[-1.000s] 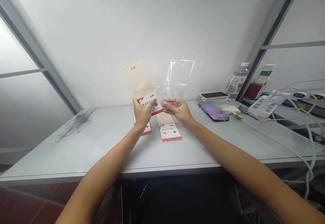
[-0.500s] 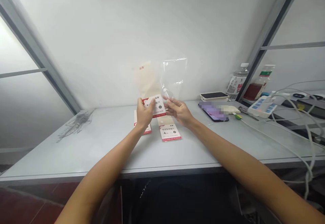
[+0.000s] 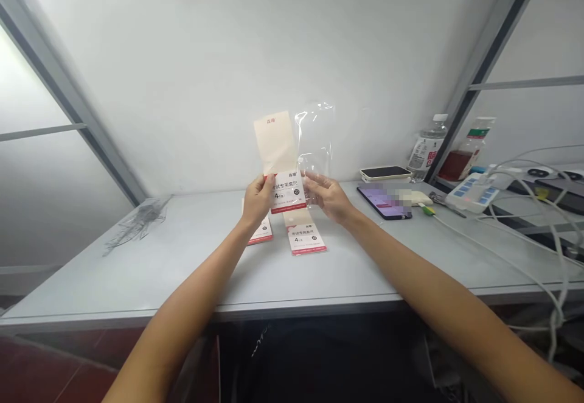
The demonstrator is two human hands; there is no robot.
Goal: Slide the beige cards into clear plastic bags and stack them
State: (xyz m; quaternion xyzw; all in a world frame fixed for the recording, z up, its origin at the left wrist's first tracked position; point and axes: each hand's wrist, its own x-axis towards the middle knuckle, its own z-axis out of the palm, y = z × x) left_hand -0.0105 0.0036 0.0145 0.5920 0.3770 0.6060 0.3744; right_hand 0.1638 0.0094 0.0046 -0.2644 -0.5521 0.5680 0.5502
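My left hand [image 3: 257, 201] pinches the left edge of a ruler-set packaging card [image 3: 288, 191], held upright above the desk. Its lower part is white with Chinese print and a red band; the upper part is plain cream with a small red mark. In my right hand [image 3: 336, 199] is a clear plastic bag [image 3: 314, 132], standing up beside the card and shiny along its edges. Below my hands, a second packaging card [image 3: 306, 240] of the same print lies on the desk. Another one [image 3: 261, 232] lies to its left, partly hidden behind my left hand and forearm.
On the right are a purple-screened phone [image 3: 385, 202], a second phone [image 3: 385, 173], two bottles [image 3: 424, 150], a power strip [image 3: 474, 191] and tangled white cables [image 3: 554, 232]. A dark scribble-like patch [image 3: 143, 220] marks the desk's left side. A wall stands behind.
The held card has shifted slightly right and turned more face-on, and my left thumb has moved off its print to the edge. The bag's top has bent and rounded.
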